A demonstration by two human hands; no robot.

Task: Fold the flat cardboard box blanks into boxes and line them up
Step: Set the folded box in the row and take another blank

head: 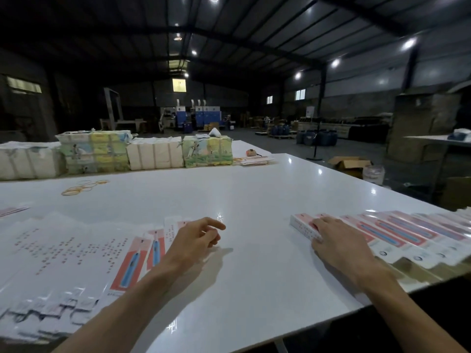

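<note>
- Right hand (339,240) lies flat on the row's end box (302,225), fingers straight and together.
- Left hand (196,238) hovers over the counter (254,189) beside flat blanks (76,256), fingers loosely curled, holding nothing.

The hall was dim, lit from above by scattered ceiling lamps (335,62) that flared into soft blobs. The glossy white table (254,189) was the brightest area and carried small glints of those lamps. A soft shadow lay on it beside the left hand (196,238). The blanks (51,263) at lower left were smeared by blur, their print unreadable. Roof beams (254,44) and the table's edge bowed with wide-angle distortion, and the far background was soft and murky.
</note>
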